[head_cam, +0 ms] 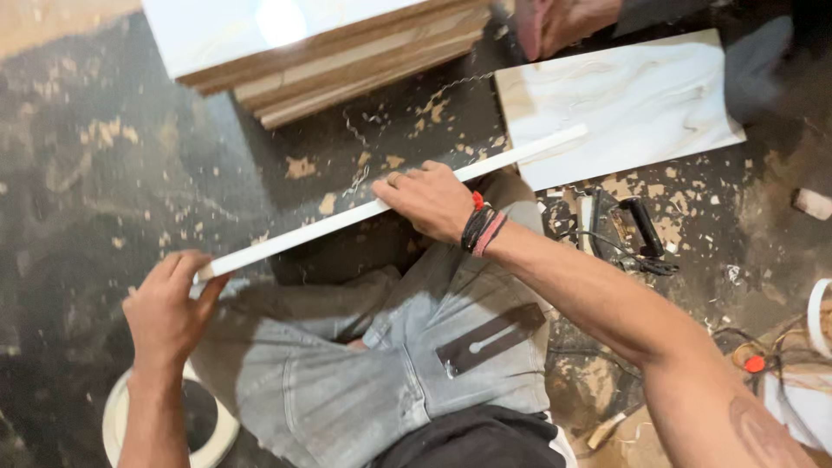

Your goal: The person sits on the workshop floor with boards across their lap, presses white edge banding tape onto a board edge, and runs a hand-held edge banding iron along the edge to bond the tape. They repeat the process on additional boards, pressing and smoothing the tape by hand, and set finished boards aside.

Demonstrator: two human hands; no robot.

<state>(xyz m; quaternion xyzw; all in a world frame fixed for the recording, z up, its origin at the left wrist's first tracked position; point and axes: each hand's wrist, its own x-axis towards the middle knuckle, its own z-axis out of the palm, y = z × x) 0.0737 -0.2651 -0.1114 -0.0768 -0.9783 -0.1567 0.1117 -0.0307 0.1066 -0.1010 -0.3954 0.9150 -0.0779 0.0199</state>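
Note:
A long thin white strip [312, 227] runs across my lap from lower left to upper right. My left hand [165, 308] grips its near end, fingers curled over the edge. My right hand [429, 198] presses down on the strip's middle, with red and black bands on the wrist. The strip's far end rests on a white marbled panel [641, 104] lying on the floor. My knees in grey jeans [390, 347] sit under the strip.
A stack of laminated boards [329, 52] lies at the top. Another person's foot [555, 22] rests by the marbled panel. A black tool with cable [641, 230], a white roll [121, 425] at lower left, and wood chips and shavings lie on the dark floor.

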